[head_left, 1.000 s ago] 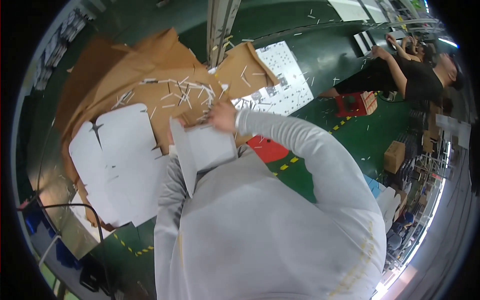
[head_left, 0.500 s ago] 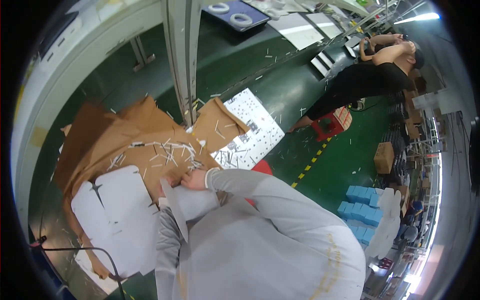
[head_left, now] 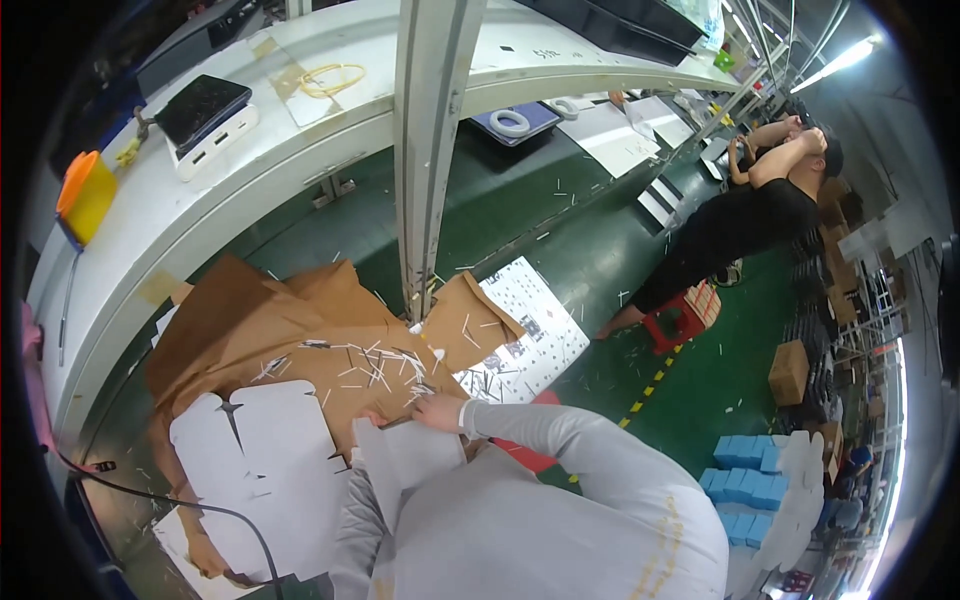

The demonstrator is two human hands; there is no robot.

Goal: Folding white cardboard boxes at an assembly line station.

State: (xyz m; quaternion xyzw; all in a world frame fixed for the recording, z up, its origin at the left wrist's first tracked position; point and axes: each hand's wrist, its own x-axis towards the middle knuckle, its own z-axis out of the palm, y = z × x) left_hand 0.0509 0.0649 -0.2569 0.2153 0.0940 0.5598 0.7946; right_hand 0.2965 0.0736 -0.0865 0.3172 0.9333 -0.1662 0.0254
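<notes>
A folded piece of white card (head_left: 418,455) stands close against my body, its near-left panel raised. My right hand (head_left: 440,410) is at its far edge, with the fingers curled and gripping it. Only some fingers of my left hand (head_left: 372,418) show; they close on the card's far-left edge, and the raised panel hides the rest. Just beyond my hands, many thin white strips (head_left: 370,370) lie scattered on crumpled brown paper (head_left: 290,345). On the left, large white die-cut card sheets (head_left: 255,480) with slits lie on the paper.
A metal post (head_left: 425,180) rises beyond the paper. A white bench (head_left: 330,120) curves across, with a power bank (head_left: 215,130) and a yellow-orange cup (head_left: 88,195) on it. A black cable (head_left: 190,500) crosses near the left. A person (head_left: 740,230) sits on a red stool (head_left: 680,318); blue boxes (head_left: 745,485) stand at right.
My view has tilted up, so everything sits lower and more of the bench shows. Both hands stay on the white card, which has hardly moved.
</notes>
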